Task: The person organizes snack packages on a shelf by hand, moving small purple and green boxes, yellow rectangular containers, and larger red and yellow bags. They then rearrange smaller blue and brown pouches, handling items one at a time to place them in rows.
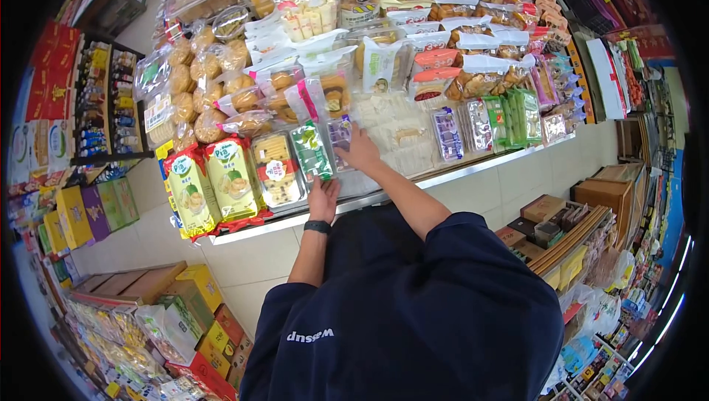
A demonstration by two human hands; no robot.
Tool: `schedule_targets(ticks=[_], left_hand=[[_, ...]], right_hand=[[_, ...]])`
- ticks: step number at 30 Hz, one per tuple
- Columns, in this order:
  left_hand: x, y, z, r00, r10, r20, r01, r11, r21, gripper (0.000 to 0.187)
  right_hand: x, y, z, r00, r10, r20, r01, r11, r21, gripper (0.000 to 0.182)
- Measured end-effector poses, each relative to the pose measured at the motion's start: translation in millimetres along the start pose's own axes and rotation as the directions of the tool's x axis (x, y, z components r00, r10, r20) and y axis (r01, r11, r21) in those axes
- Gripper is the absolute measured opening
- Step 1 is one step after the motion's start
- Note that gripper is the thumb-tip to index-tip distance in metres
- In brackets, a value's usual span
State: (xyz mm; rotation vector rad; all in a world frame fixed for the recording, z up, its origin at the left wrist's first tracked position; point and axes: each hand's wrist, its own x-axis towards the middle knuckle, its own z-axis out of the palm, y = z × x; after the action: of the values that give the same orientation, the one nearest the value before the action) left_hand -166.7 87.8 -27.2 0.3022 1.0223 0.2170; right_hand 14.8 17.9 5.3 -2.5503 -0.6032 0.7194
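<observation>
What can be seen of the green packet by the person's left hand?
The green packet is roughly rectangular, in shiny, plastic-looking wrap, green with white printing too small to read. It looks closed and whole. It sits near the front edge of the display, its long side running roughly away from the person, between a clear pack with a round label and a purple packet. The left hand is at its near end, apparently touching it.

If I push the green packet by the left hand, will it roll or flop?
The green packet probably won't roll, because it looks flat and rectangular. Its fairly straight edges suggest it may hold its shape rather than flop. It might slide easily, since its wrapper looks shiny.
</observation>
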Motion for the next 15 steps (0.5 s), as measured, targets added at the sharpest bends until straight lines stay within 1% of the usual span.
schedule_targets(ticks=[2, 4, 5, 7, 9, 11, 12, 14, 15], left_hand=[[0, 0, 2, 1.0, -0.004, -0.012, 0.003, 1.0, -0.009, 0.055], [0, 1, 3, 0.999, -0.016, -0.035, 0.015, 1.0, -0.019, 0.057], [-2, 1, 4, 1.0, -0.007, -0.019, 0.007, 1.0, 0.011, 0.06], [-3, 2, 5, 1.0, -0.024, -0.011, 0.024, 0.999, 0.022, 0.063], [-3, 2, 4, 0.999, -0.036, 0.012, 0.036, 0.999, 0.039, 0.065], [-4, 0, 8, 0.997, -0.079, -0.014, 0.079, 0.996, 0.036, 0.064], [-5, 0, 10, 0.995, -0.098, -0.029, 0.099, 0.995, 0.033, 0.063], [2, -7, 6, 0.992, -0.126, 0.024, 0.125, 0.992, 0.035, 0.062], [4, -10, 5, 0.989, -0.141, 0.049, 0.14, 0.99, 0.037, 0.061]], right_hand=[[0, 21, 4, 0.995, -0.075, -0.062, 0.077, 0.997, 0.028, 0.094], [-4, 44, -13, 0.972, -0.135, -0.192, 0.133, 0.991, -0.025, 0.084], [-7, 58, -25, 0.953, -0.167, -0.254, 0.158, 0.986, -0.056, 0.08], [-11, 90, -58, 0.904, -0.098, -0.416, 0.032, 0.986, -0.163, 0.068], [-25, 115, -96, 0.872, 0.068, -0.485, -0.207, 0.949, -0.239, 0.08], [-30, 149, -114, 0.777, 0.138, -0.614, -0.387, 0.874, -0.293, 0.088], [-32, 161, -123, 0.802, 0.227, -0.553, -0.422, 0.87, -0.255, 0.092], [-35, 183, -138, 0.825, 0.396, -0.404, -0.498, 0.847, -0.186, 0.099], [-34, 185, -143, 0.85, 0.373, -0.372, -0.467, 0.861, -0.203, 0.104]])
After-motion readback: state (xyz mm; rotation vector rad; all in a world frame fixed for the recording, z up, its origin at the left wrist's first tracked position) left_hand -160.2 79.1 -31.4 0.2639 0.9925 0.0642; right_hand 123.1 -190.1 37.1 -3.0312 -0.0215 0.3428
